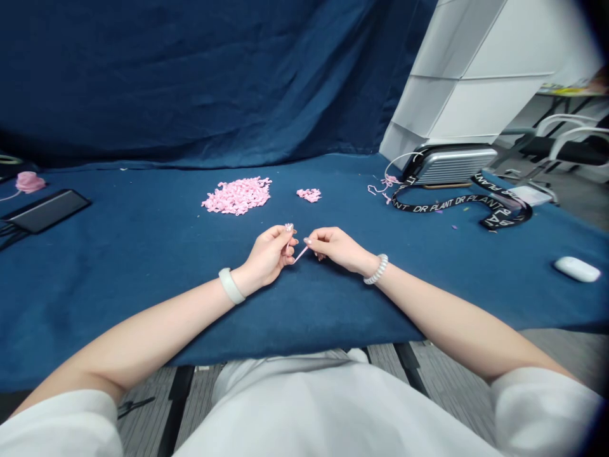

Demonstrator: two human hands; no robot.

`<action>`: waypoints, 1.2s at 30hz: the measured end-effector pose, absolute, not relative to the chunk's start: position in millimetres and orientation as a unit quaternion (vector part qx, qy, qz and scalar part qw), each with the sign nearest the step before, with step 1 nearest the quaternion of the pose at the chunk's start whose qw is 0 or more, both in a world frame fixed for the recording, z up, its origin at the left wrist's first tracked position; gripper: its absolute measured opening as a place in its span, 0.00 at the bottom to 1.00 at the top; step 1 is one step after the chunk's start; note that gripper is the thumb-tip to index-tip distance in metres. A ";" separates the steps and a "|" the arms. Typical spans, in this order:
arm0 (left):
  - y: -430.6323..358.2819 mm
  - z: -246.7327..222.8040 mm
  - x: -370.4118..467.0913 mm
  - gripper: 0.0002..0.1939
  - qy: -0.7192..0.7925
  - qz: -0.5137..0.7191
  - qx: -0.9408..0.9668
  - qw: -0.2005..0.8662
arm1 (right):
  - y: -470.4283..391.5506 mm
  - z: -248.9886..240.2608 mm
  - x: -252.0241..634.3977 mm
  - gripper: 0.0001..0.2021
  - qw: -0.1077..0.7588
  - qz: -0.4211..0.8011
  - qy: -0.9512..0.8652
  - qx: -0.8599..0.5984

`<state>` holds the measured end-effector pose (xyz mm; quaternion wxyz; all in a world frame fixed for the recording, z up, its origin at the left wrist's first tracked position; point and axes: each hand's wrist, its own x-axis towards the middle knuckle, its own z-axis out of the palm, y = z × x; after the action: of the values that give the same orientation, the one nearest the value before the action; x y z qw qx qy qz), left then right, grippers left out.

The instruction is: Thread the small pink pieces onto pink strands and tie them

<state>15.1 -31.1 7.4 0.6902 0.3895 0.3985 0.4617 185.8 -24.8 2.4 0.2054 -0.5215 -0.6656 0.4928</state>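
Both hands meet over the blue cloth (143, 254). The left hand (269, 254) and right hand (335, 246) each pinch one end of a thin pink ribbon strip (301, 254), which runs taut between their fingertips; something tiny, perhaps a loop, sits above the left fingers. Beyond the fingers lies a large pink pile (238, 195), with a smaller pile (309, 194) just right of it

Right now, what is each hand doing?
Left hand: closed, pinching one end of the pink ribbon piece.
Right hand: closed, pinching its other end.
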 end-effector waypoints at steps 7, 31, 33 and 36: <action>-30.9 2.9 17.4 0.10 0.410 0.438 0.403 0.691 | -19.5 -0.5 190.5 0.37 0.208 0.512 -0.661 -0.509; -29.3 -5.0 18.2 0.17 0.388 0.367 0.500 0.682 | -22.0 -6.0 181.9 0.37 0.310 0.472 -0.646 -0.514; -28.8 -4.6 17.9 0.17 0.386 0.358 0.501 0.687 | -21.9 -6.9 180.7 0.38 0.312 0.471 -0.643 -0.517; -28.3 -3.3 17.1 0.16 0.389 0.342 0.500 0.694 | -22.9 -5.9 179.0 0.38 0.320 0.466 -0.641 -0.520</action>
<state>17.1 -28.3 -3.3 0.6939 0.4999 0.3893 0.3422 179.0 -22.9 -5.9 0.3196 -0.5197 -0.6406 0.4663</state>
